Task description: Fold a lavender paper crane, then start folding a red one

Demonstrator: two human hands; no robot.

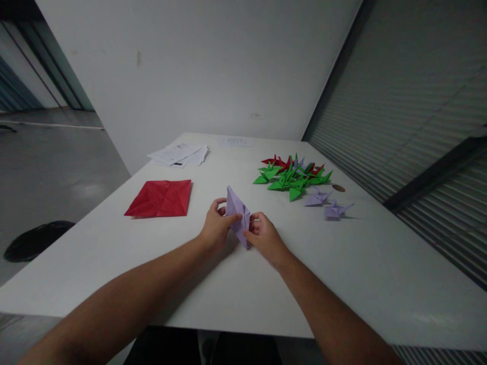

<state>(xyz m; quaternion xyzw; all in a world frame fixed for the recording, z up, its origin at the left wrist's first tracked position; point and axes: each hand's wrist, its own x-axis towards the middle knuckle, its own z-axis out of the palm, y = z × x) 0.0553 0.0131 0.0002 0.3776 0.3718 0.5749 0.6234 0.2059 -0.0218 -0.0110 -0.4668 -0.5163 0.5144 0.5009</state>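
1. Both arms (pixel 152 283) reached forward over the white counter (pixel 236 299) and slanted in toward each other.
2. The left hand (pixel 218 223) held the left side of the folded purple paper (pixel 236 205), with its thumb (pixel 233 218) across the front.
3. The right hand (pixel 265 235) pinched the paper's lower right side, its fingers (pixel 257 217) curled.
4. The purple paper was between the hands, tipped, with one pointy end up.
5. Creased red paper (pixel 163 198) lay to the left, and a pile of paper birds (pixel 287 178) sat farther off to the right.

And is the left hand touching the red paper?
Apart: the head view shows white tabletop between the left hand and the red paper.
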